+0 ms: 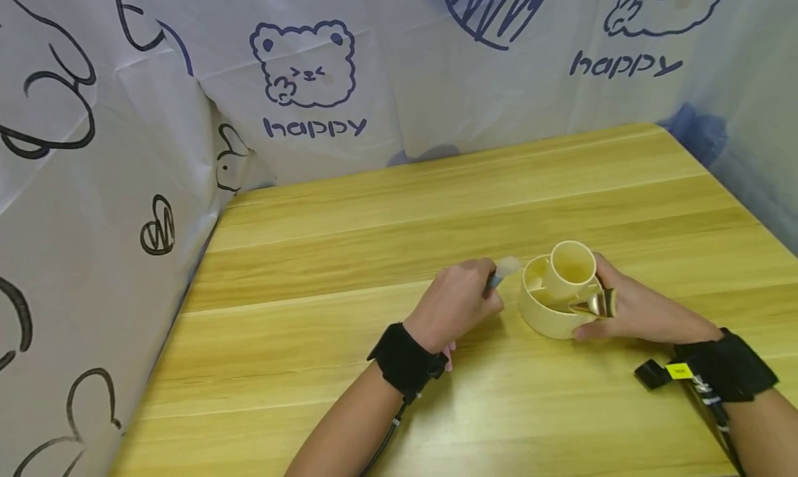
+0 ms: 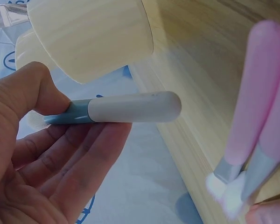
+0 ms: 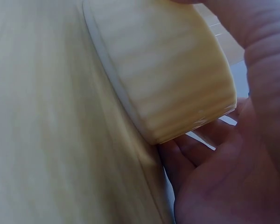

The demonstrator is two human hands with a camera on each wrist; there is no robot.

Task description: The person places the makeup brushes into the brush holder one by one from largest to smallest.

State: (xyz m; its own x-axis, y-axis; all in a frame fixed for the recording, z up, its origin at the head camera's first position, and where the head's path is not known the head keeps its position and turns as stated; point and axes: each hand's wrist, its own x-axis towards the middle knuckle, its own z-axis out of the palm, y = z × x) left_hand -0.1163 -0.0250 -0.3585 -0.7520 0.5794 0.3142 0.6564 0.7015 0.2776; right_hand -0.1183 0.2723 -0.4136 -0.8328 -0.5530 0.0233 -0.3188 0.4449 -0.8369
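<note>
While right grip clasps round cream organizer, left grip pinches blunt-handled, fuzzy-tipped brush.

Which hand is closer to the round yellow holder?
Right. The right hand grips the round yellow holder; the left hand is apart from it, off to its left, holding a brush.

The container is on the table, right of centre. Within it, toward the back, stands a taller cup; a small implement leans out at the right front. The right hand lies against the container's right side. The left hand, to its left, holds a brush, tip just beside the rim. Two further brushes lie near the left wrist, partly beneath it. Cloth hangs behind the table.
</note>
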